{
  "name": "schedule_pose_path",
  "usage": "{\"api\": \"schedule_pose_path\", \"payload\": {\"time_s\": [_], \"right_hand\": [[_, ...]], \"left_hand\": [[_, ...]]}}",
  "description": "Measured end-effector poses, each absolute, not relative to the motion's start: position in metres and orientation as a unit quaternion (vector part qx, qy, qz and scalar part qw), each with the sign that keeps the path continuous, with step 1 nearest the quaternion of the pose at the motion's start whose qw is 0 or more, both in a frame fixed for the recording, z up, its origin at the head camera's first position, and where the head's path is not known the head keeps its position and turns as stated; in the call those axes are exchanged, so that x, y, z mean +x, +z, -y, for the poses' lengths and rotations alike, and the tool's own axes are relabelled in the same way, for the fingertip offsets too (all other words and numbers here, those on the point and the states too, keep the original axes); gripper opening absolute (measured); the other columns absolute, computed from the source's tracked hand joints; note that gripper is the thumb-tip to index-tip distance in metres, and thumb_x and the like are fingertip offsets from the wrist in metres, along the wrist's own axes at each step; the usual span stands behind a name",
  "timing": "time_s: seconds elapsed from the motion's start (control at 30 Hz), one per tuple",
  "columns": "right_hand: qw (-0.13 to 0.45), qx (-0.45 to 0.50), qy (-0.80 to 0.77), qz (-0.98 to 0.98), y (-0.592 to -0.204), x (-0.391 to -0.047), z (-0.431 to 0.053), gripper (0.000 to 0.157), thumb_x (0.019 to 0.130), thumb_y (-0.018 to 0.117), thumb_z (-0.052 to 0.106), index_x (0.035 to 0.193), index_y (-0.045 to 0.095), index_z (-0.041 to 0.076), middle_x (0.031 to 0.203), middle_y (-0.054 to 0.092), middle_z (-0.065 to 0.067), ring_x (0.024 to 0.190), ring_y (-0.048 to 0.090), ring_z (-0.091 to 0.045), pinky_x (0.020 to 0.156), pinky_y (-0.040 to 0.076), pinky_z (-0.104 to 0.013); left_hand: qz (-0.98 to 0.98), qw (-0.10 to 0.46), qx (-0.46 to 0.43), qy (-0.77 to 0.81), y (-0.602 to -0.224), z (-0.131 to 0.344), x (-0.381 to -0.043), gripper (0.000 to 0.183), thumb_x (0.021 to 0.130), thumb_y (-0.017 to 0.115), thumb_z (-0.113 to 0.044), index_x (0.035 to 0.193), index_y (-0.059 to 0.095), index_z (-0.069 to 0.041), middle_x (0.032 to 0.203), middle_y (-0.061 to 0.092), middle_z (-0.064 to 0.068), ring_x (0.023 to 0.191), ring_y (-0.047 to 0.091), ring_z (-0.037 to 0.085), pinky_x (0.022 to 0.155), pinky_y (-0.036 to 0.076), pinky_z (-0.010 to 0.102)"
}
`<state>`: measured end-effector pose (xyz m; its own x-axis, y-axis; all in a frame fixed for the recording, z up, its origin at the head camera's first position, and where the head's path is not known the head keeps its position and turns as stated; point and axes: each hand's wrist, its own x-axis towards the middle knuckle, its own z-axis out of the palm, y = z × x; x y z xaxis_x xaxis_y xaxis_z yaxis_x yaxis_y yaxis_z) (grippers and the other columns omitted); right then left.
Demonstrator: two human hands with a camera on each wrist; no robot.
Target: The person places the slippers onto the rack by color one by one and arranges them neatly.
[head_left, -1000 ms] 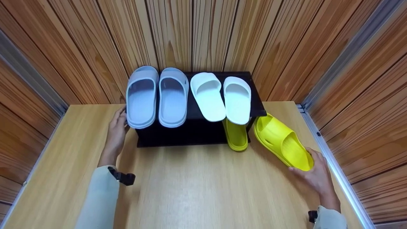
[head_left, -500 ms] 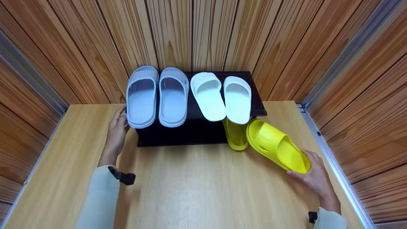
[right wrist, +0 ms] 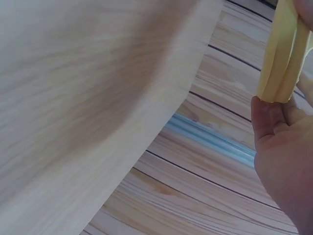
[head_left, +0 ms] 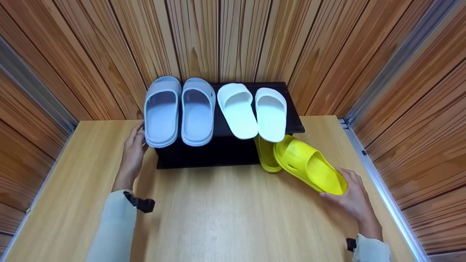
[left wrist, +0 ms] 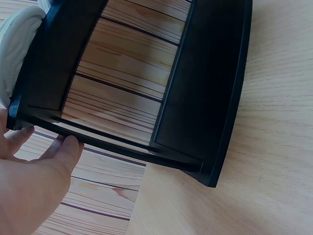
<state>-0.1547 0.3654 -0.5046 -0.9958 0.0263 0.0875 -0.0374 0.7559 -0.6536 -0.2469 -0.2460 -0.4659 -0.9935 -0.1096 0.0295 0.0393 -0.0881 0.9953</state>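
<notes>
In the head view my right hand grips a yellow slipper by its heel, thumb on the near side and fingers on the far side. Its toe points up-left and overlaps a second yellow slipper, which pokes out from the lower level of a black shoe rack. The right wrist view shows the held slipper's heel in the fingers, raised off the tabletop. My left hand holds the rack's left end; in the left wrist view thumb and fingertips lie at its side bar, under the upper shelf.
Two grey-blue slippers stand on the rack's top left, and two white slippers on its top right. Wood-panelled walls enclose the back and sides of the light wooden tabletop. A metal rail runs along the right edge.
My right hand has brought the yellow slipper leftward, its toe going from beside the rack to in front of the rack's right end. The left hand has stayed on the rack.
</notes>
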Motion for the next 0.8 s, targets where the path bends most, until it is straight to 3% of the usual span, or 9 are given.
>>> {"api": "schedule_pose_path", "payload": {"time_s": [0.4,0.8], "right_hand": [[0.051,0.023,0.356,0.933,-0.504,-0.161,-0.344,0.098,0.073,0.093,0.033,0.149,0.043,-0.003,0.144,0.041,-0.025,0.129,0.036,-0.044,0.103,0.032,-0.067],[0.063,0.035,0.363,0.929,-0.504,-0.169,-0.324,0.097,0.072,0.094,0.034,0.147,0.046,-0.004,0.143,0.043,-0.023,0.128,0.037,-0.043,0.103,0.031,-0.067]], "left_hand": [[0.681,0.053,0.027,-0.73,-0.465,0.246,-0.245,0.053,0.112,0.029,-0.023,0.162,0.022,-0.008,0.163,0.026,0.012,0.147,0.03,0.029,0.122,0.021,0.044],[0.684,0.049,0.028,-0.728,-0.466,0.247,-0.244,0.053,0.112,0.029,-0.026,0.162,0.021,-0.01,0.164,0.024,0.012,0.148,0.029,0.029,0.122,0.02,0.046]]}}
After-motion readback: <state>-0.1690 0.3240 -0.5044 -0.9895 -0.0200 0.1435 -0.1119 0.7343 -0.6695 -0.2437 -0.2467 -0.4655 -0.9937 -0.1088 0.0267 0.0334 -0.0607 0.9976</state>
